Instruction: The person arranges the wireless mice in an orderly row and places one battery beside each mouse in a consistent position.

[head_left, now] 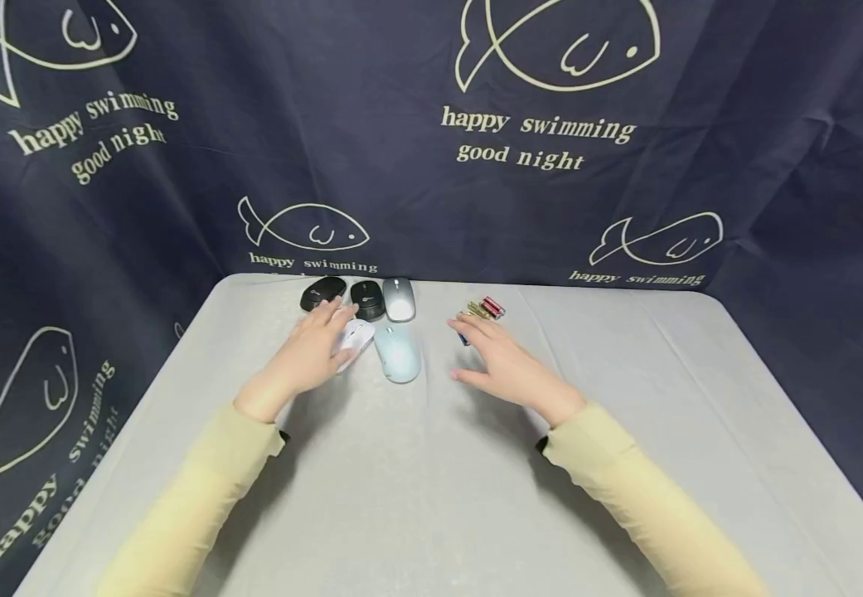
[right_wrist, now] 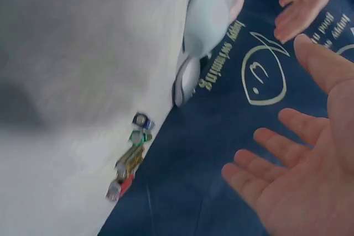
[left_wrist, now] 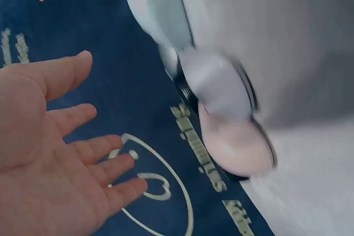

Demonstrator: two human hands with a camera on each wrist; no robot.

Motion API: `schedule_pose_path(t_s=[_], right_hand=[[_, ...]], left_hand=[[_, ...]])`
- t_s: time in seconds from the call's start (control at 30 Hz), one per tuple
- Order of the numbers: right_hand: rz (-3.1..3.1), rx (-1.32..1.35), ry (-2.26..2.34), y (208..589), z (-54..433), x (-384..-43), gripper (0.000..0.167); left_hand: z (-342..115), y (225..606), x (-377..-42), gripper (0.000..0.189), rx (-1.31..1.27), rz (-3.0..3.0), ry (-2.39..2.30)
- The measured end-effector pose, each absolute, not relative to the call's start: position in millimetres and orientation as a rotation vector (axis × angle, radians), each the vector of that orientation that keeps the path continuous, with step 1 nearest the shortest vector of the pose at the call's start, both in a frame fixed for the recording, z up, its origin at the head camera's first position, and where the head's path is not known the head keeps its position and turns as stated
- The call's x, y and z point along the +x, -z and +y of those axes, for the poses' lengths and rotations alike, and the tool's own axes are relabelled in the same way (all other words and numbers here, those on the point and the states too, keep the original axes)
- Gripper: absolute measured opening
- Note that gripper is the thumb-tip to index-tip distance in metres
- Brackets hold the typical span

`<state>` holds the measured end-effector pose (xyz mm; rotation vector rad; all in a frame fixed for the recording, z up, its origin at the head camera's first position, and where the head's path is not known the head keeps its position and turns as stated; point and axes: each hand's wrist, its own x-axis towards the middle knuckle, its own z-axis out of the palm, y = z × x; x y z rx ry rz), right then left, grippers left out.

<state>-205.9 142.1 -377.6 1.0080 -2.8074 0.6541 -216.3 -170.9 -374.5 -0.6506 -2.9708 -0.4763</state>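
Observation:
Above a group of computer mice hovers my left hand [head_left: 310,348], its fingers spread and relaxed. It partly covers a white mouse [head_left: 356,334] in the head view. A pink mouse [left_wrist: 235,145] shows beside the white one in the left wrist view, mostly hidden by the hand in the head view. To their right lies a light blue mouse [head_left: 398,355]. My right hand [head_left: 509,365], fingers extended and palm holding nothing, is over small batteries: a red one [head_left: 493,307], gold ones [head_left: 478,310], a green one [right_wrist: 138,137] and a blue one [right_wrist: 142,120].
Behind the nearer mice sit a silver-grey mouse [head_left: 399,300] and two black mice, one round [head_left: 366,300] and one farther left [head_left: 322,292]. They stand near the back edge of the white-covered table [head_left: 431,497]. A dark blue printed curtain [head_left: 401,191] surrounds the table.

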Motion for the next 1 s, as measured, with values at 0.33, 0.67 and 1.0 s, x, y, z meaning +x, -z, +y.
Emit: schedule_pose_path(t_s=[0.33, 0.67, 1.0], right_hand=[[-2.829, 1.225, -0.641, 388, 95, -247, 0.079], [-2.902, 1.355, -0.612, 409, 64, -269, 0.084], [-2.977, 1.367, -0.648, 427, 50, -278, 0.093]], left_hand=[[-193, 384, -267, 0.049, -0.663, -2.960, 0.451], [-203, 400, -294, 0.045, -0.577, -3.081, 0.522], [-198, 402, -307, 0.045, -0.311, -3.177, 0.552]])
